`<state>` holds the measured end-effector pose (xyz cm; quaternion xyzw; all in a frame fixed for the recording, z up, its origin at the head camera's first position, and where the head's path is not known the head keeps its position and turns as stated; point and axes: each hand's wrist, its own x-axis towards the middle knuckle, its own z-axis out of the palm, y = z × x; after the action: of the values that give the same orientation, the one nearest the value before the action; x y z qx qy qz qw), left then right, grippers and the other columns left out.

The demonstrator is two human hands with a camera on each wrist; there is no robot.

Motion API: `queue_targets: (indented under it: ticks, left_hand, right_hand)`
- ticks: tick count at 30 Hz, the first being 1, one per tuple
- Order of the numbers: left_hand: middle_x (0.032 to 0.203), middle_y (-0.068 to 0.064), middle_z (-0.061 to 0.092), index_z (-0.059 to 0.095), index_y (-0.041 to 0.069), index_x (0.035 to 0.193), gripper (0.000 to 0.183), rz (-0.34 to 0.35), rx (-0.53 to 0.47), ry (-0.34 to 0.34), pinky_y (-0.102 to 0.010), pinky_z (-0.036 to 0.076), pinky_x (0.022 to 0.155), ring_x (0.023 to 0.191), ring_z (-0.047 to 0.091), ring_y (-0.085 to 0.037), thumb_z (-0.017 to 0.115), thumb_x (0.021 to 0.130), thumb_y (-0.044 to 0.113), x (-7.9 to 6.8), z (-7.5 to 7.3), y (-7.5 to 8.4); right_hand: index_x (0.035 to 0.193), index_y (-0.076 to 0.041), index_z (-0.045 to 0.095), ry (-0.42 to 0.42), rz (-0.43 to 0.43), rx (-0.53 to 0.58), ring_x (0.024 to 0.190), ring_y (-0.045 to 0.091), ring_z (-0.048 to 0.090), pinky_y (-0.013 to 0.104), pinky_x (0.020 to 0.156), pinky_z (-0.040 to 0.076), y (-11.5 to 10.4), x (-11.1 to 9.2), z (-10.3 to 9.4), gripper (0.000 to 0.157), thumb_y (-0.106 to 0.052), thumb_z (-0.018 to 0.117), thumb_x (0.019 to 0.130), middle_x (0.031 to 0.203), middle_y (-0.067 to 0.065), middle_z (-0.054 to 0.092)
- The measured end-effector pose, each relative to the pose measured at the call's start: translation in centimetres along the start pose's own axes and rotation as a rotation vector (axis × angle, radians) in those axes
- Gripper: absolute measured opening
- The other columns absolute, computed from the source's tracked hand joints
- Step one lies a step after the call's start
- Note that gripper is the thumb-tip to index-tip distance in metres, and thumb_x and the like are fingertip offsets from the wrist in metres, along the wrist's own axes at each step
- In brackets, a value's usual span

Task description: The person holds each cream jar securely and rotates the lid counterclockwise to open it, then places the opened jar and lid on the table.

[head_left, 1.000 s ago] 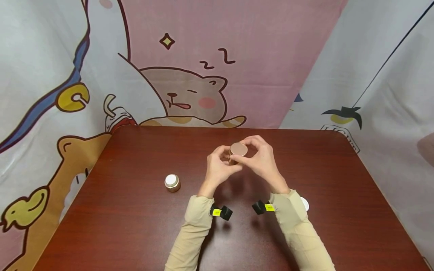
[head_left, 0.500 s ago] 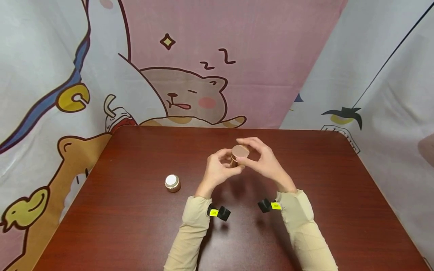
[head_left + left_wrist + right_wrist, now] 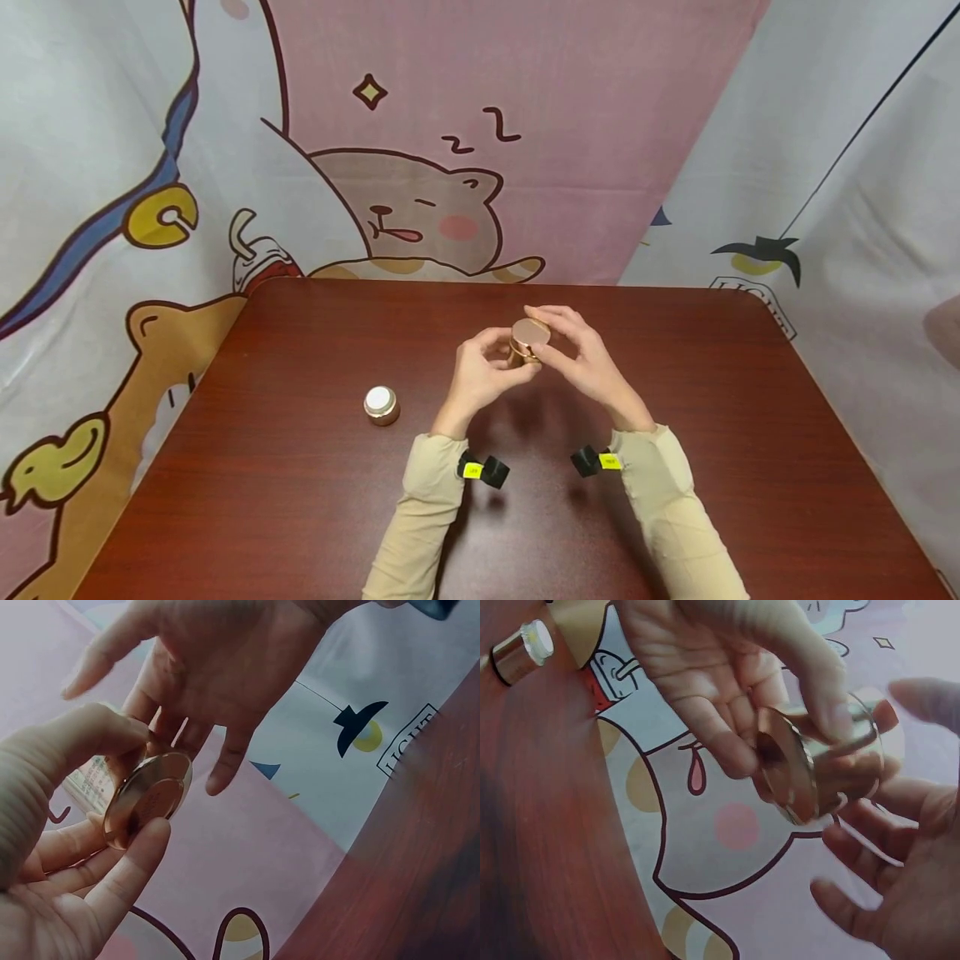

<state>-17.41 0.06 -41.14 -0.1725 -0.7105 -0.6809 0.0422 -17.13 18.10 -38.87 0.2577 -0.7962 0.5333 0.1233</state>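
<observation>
My left hand [image 3: 483, 375] grips a shiny gold cosmetic jar [image 3: 817, 769] above the table, thumb on one side and fingers on the other. In the left wrist view the round base of the jar [image 3: 157, 799] faces the camera. The flat rose-gold lid [image 3: 531, 332] faces up in the head view. Around that lid, my right hand [image 3: 588, 367] has its fingers spread and fairly straight, with the thumb near the front edge. In the right wrist view the thumb [image 3: 930, 701] is blurred and stands slightly off the lid.
A second gold jar [image 3: 382, 407] with a white top stands on the dark red wooden table [image 3: 300, 483], left of the hands. A cartoon-printed cloth [image 3: 585, 125] hangs behind the table. Black wrist cameras [image 3: 495, 472] sit inside the cuffs.
The right hand has shifted slightly right and its thumb has moved off the jar's left side toward the lid's front edge. The right sleeve now covers a white disc seen earlier.
</observation>
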Motion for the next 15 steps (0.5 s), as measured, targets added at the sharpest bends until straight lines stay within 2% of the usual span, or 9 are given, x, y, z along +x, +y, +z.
queue_targets:
  ticks: [3,7,10,15]
  left_hand:
    - [0.093,-0.025,0.071,0.07,-0.012,0.109,0.04,0.011,-0.004,0.012,-0.03,0.063,0.077,0.08,0.068,-0.012,0.085,0.072,-0.006,-0.03,0.04,-0.09]
    - [0.092,-0.025,0.071,0.07,-0.012,0.109,0.04,0.021,0.002,0.02,-0.029,0.062,0.076,0.078,0.066,-0.01,0.085,0.072,-0.006,-0.05,0.13,-0.15]
    - [0.093,-0.024,0.071,0.07,-0.011,0.11,0.041,0.019,-0.003,0.02,-0.028,0.062,0.075,0.078,0.066,-0.009,0.085,0.072,-0.006,0.0,0.19,-0.18]
    - [0.095,-0.026,0.07,0.07,-0.012,0.111,0.041,0.02,-0.008,0.021,-0.032,0.063,0.077,0.079,0.067,-0.012,0.084,0.073,-0.006,0.08,0.19,-0.08]
  right_hand:
    - [0.132,0.007,0.06,0.042,0.058,-0.043,0.118,0.016,0.052,0.021,0.096,0.04,-0.19,-0.1,0.38,0.048,0.0,0.074,0.087,0.129,0.022,0.061]
    - [0.117,0.003,0.063,0.108,0.109,-0.067,0.11,0.02,0.054,0.029,0.091,0.04,-0.24,-0.09,0.65,0.039,0.0,0.081,0.082,0.118,0.018,0.063]
    - [0.113,0.004,0.068,0.118,0.082,-0.057,0.111,0.018,0.054,0.03,0.092,0.04,-0.08,-0.13,0.56,0.035,0.003,0.081,0.081,0.116,0.018,0.064]
    - [0.128,0.009,0.066,0.061,-0.005,-0.027,0.118,0.018,0.051,0.029,0.096,0.041,0.18,-0.2,0.4,0.04,0.007,0.069,0.088,0.125,0.024,0.063]
